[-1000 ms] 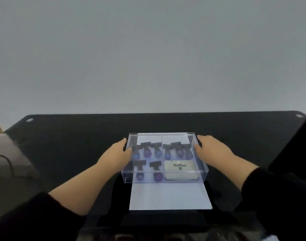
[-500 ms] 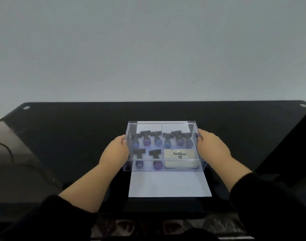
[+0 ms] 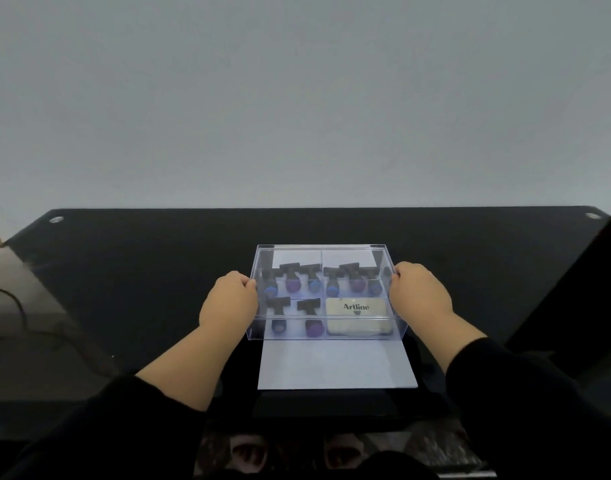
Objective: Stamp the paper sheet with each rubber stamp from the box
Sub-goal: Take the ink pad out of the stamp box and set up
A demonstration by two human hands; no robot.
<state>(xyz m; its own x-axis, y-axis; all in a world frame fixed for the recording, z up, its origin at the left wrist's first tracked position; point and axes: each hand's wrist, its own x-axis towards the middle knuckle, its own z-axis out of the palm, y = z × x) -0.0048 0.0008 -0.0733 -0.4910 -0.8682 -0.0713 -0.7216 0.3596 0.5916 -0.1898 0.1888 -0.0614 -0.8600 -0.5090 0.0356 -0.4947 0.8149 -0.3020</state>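
- The clear box (image 3: 323, 292) stands on the far part of the paper sheet (image 3: 337, 363), near the table's (image 3: 124, 271) front edge.
- My left hand (image 3: 229, 301) and right hand (image 3: 420, 294) grip its side walls with curled fingers, I think to lift the lid.
- Inside, the rubber stamps (image 3: 292, 280) lie in compartments; the ink pad (image 3: 357, 315) fills the near right one.

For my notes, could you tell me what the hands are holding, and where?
Both hands, left hand and right hand, hold the clear box by its two side walls.

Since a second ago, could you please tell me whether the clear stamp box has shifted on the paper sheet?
No: the clear stamp box still covers the paper sheet's far part, with much the same near strip bare.
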